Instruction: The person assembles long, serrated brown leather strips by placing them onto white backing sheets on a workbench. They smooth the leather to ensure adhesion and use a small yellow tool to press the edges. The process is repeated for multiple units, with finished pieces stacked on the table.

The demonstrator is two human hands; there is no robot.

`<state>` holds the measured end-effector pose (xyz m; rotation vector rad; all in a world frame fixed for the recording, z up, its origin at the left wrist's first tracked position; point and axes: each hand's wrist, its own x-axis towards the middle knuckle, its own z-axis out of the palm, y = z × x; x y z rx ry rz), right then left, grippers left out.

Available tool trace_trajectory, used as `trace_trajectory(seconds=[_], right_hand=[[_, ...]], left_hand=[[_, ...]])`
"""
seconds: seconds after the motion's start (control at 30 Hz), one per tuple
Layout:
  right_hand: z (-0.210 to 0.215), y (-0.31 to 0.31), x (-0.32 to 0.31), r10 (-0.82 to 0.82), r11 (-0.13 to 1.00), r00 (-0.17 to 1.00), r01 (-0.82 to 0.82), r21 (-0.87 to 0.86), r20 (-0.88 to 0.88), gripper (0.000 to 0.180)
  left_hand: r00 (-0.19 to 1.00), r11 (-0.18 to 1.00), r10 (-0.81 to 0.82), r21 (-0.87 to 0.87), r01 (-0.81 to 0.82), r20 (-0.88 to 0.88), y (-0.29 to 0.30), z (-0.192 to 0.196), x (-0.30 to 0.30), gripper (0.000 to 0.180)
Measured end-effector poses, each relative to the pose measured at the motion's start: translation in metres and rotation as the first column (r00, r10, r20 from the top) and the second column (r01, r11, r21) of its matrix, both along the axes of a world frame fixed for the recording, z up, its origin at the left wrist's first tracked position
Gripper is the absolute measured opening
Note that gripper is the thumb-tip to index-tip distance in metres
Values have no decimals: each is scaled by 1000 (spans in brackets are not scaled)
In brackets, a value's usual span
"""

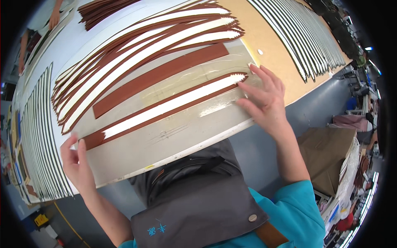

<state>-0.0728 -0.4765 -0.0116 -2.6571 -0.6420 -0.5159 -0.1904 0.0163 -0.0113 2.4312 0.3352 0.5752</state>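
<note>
A long brown strip (165,108) with a white layer down its middle lies slantwise on the work board (136,159). Its right tip is pointed, with notched white edges. At the strip's plain brown left end is my left hand (77,163), thumb and forefinger closed about the corner; the fingertips are slightly blurred. My right hand (268,97) hovers by the pointed tip with fingers spread, the forefinger close to the strip's edge. Just beyond lies a plain brown strip (161,80) without a white layer.
A loose pile of brown-and-white strips (144,53) covers the board's far side. Dark-edged white strips stand in rows at left (41,144) and right (302,37). A small white piece (259,51) lies near the tan board (295,84). Another person's arm (54,17) shows at far left.
</note>
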Motion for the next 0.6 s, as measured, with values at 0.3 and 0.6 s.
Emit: trace_trajectory(seconds=[0.3, 0.6], right_hand=[[-8, 3, 11, -88, 996, 995, 87, -36, -48, 57], [-10, -2, 14, -85, 996, 993, 87, 20, -78, 57]], left_hand=[[678, 679, -693, 92, 728, -246, -167, 20, 73, 53], [706, 700, -653, 137, 701, -276, -176, 15, 84, 56]])
